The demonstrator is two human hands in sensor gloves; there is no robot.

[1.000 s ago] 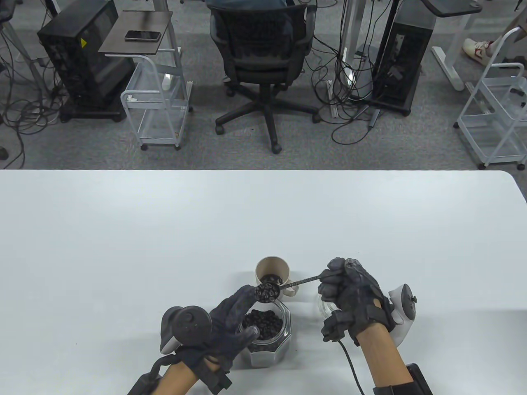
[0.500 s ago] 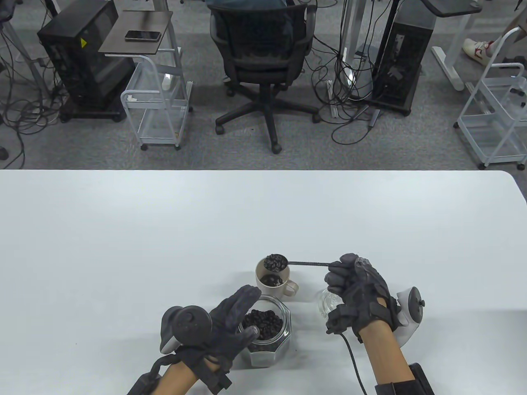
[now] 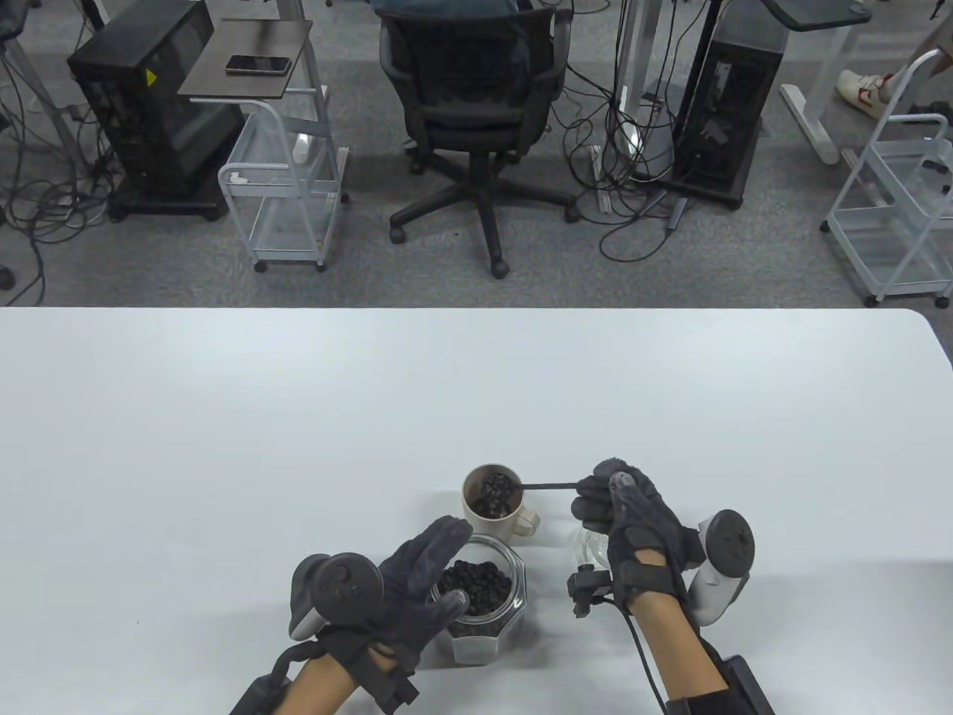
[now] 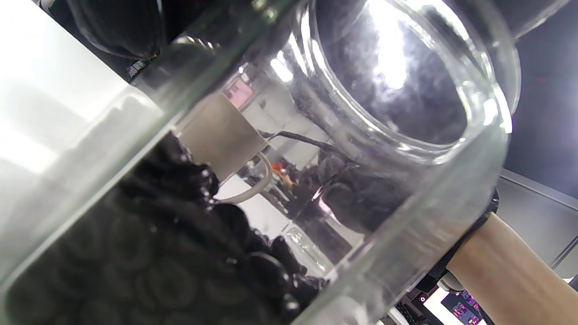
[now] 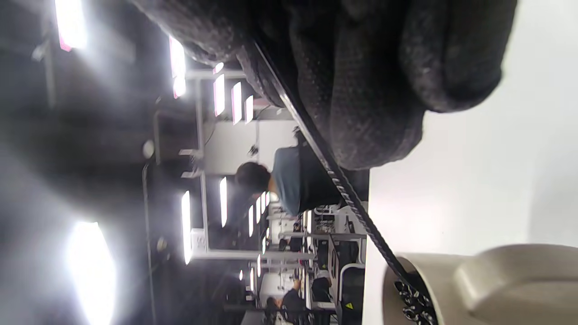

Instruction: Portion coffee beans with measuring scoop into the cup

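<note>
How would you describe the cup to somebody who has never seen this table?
On the white table, look near the front edge, just beyond the glass jar of dark beans. The cup is beige, opaque and has a handle; the jar is clear and faceted.

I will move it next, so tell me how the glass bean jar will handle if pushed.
The glass jar looks faceted and squat, so it would probably slide, not roll or tip. It is well filled with coffee beans, so likely heavy for its size. The smooth glass may be slippery; the left hand holds it.
</note>
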